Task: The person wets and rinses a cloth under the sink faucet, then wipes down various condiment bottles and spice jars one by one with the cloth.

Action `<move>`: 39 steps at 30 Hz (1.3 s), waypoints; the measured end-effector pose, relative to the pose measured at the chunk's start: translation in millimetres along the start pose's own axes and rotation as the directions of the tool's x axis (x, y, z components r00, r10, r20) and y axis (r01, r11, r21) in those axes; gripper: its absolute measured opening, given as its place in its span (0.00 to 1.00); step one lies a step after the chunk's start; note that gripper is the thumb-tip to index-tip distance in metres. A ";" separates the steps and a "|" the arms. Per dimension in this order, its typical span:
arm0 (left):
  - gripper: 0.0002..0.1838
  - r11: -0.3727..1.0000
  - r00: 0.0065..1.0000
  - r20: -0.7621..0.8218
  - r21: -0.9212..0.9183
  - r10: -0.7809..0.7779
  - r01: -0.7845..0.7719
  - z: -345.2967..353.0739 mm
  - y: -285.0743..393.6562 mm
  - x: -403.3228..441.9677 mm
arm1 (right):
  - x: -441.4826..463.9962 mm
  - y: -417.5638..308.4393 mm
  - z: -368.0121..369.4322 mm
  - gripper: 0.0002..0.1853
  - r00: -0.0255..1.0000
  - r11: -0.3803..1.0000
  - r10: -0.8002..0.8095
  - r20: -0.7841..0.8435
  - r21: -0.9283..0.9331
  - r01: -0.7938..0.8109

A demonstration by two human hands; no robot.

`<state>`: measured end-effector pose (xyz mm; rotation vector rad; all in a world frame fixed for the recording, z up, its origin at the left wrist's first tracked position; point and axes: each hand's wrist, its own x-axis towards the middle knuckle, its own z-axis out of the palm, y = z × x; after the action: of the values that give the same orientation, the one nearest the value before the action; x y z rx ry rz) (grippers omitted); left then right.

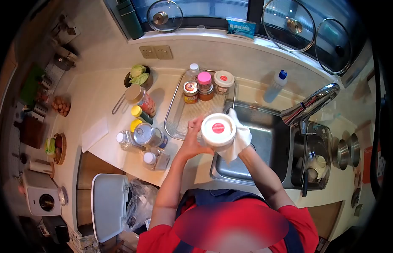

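Observation:
In front of me, over the sink's left edge, a jar with a white lid and a red round label (218,130) is held upright. My left hand (192,141) is closed around the jar's left side. A white cloth (242,137) lies against the jar's right side, and my right hand (244,151) grips it, its fingers mostly covered by cloth and jar. Just behind, a wire-rimmed tray (179,120) bears several jars, among them a pink-lidded jar (204,80) and another white-lidded jar (224,80).
Left on the counter are a large tin (146,134), a yellow-capped bottle (141,114), a brown-lidded jar (139,99) and clear bottles. Right is the steel sink (268,143) with its faucet (314,101) and a blue-capped bottle (275,86). An open bin lid (108,206) stands at lower left.

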<state>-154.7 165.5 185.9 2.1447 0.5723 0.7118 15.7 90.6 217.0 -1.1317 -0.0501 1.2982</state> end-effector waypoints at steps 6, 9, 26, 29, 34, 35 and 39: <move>0.50 0.414 0.913 -0.012 -0.894 -0.407 0.173 35.9 55.9 -10.4 | 8.0 41.2 -39.5 0.26 0.462 -0.310 -0.689 0.558 -0.803 0.508; 0.43 0.277 0.878 -0.016 -0.951 -0.478 0.133 34.2 52.9 -9.6 | 13.8 71.2 -51.6 0.26 0.407 -0.289 -0.708 0.577 -0.763 0.579; 0.44 0.991 0.992 0.098 -0.116 0.074 -0.063 -8.3 24.9 28.4 | 9.1 -20.7 -17.3 0.23 0.884 0.894 -0.051 0.464 -0.373 0.247; 0.41 0.844 0.971 -0.194 -0.535 -0.139 0.014 17.4 12.0 20.5 | 37.7 7.0 -39.9 0.26 0.363 -0.066 -0.641 0.677 -0.519 0.852; 0.48 0.718 0.920 -0.140 -0.671 -0.367 0.184 55.7 20.1 -3.8 | 16.0 51.1 -42.5 0.26 0.536 0.281 -0.773 0.340 -0.575 0.769; 0.52 0.734 0.921 -0.189 -0.665 -0.341 0.136 58.8 24.9 -4.4 | 1.6 47.2 -36.1 0.27 0.593 0.273 -0.727 0.346 -0.647 0.712; 0.56 0.724 0.918 -0.163 -0.670 -0.362 0.166 53.3 25.8 -0.7 | -19.8 43.8 -13.8 0.27 0.550 0.437 -0.795 0.254 -0.389 0.811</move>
<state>-116.3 121.2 177.8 1.2858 0.6532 0.9021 -14.5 60.2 191.2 -1.2412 -0.8946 0.3978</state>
